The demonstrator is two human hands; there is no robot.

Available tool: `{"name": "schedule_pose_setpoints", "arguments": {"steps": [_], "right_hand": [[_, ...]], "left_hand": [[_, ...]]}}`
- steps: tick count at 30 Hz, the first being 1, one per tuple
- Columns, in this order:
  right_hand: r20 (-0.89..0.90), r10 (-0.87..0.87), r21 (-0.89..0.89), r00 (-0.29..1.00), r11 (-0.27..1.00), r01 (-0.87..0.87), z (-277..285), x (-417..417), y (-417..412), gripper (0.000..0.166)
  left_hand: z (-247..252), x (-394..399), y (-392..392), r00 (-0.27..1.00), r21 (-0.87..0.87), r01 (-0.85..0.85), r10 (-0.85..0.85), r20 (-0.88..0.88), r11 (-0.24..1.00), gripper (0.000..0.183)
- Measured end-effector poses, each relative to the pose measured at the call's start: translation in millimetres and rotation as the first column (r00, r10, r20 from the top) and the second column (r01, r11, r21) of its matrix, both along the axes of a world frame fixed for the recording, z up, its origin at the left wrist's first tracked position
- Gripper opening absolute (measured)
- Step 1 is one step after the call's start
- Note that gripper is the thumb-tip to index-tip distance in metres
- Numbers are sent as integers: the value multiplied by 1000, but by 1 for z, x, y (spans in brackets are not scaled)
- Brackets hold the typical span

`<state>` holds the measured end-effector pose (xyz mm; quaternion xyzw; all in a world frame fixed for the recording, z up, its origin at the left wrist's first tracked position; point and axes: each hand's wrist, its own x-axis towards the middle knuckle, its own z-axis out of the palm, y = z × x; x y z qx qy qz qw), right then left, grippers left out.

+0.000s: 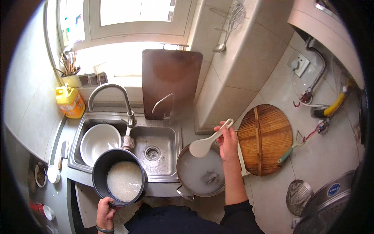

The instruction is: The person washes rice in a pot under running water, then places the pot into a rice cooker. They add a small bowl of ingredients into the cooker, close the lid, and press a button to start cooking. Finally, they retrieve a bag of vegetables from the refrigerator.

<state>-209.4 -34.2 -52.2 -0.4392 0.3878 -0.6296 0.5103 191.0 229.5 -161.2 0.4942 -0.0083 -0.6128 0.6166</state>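
Observation:
My left hand [107, 211] grips the near rim of a dark rice cooker inner pot [99, 172], tilted in front of the sink. White rice [125, 180] with some water lies inside it. My right hand [228, 143] holds a white rice paddle [201, 147] by its handle, blade pointing left. Under the paddle stands a large metal pot [181, 184] filled with cloudy whitish liquid [194, 172]. A grey patch, perhaps something submerged or a reflection, shows in the liquid; I cannot tell which.
Behind the pots is a double-basin steel sink [172, 137] with a curved faucet [109, 85] and a white bowl [99, 140]. A knife [62, 153] lies at left. At right are a round wooden lid [267, 140], a green-handled peeler [287, 152] and a metal skimmer [298, 196].

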Motion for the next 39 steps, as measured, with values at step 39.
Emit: {"name": "schedule_pose_setpoints", "arguments": {"steps": [39], "right_hand": [[-55,-762,-202,645,641,740,65,-86,88,19]], "left_hand": [[-50,105,7,663,-210,650,-680,-312,730,43]]}}
